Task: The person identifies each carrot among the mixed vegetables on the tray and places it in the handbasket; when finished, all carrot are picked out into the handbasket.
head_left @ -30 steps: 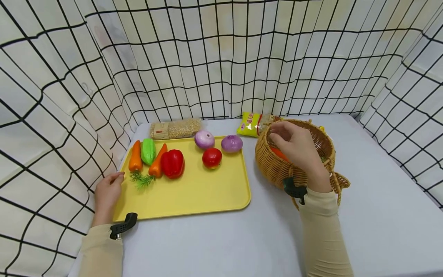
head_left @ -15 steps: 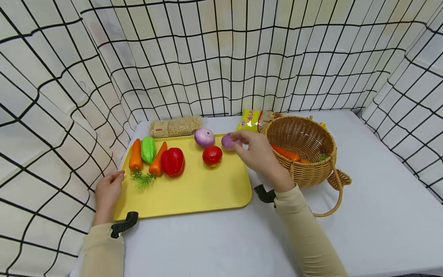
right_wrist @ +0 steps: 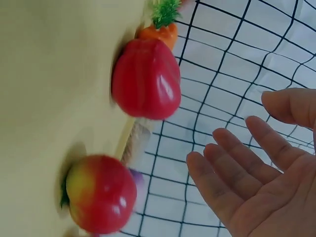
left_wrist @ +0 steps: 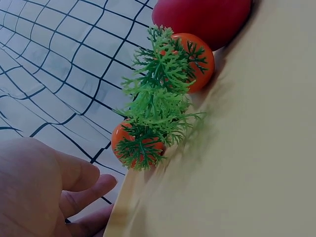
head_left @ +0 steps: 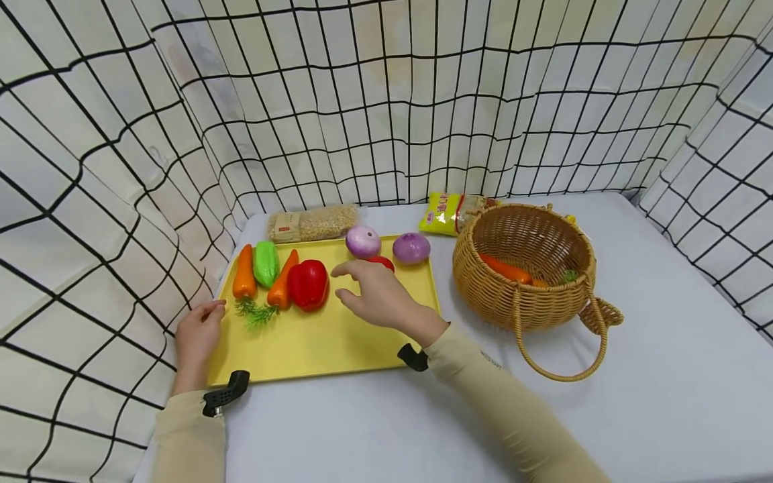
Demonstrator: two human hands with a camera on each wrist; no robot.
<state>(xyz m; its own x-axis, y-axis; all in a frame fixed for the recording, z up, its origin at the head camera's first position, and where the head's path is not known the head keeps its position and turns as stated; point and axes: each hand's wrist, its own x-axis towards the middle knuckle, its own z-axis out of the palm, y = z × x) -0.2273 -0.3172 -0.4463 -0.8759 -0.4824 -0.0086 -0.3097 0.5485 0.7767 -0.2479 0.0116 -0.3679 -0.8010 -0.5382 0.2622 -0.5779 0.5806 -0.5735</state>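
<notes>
My right hand (head_left: pixel 386 295) hovers over the yellow tray (head_left: pixel 338 352) with its fingers parted, holding nothing. To its left sits a red bell pepper (head_left: pixel 308 286); behind and partly hidden by the hand is a red tomato (head_left: pixel 382 261), which shows a yellow-green patch in the right wrist view. My left hand (head_left: pixel 198 339) rests at the tray's left edge, fingers loosely bent. Near it on the tray lie two carrots (head_left: pixel 244 274) with green tops (left_wrist: pixel 158 94) and a green ribbed vegetable (head_left: pixel 266 265). Two purple onions (head_left: pixel 411 248) sit along the tray's back edge.
To the right of the tray stands a wicker basket (head_left: pixel 483 295) with carrots (head_left: pixel 506 270) inside and its handle hanging down in front. A bag of grains (head_left: pixel 314 224) and a yellow packet (head_left: pixel 443 213) lie behind. Wire grid panels enclose the back and sides.
My right hand has moved left from above the basket, past the right-hand onion, to over the tray near the pepper. My left hand has stayed at the tray's edge.
</notes>
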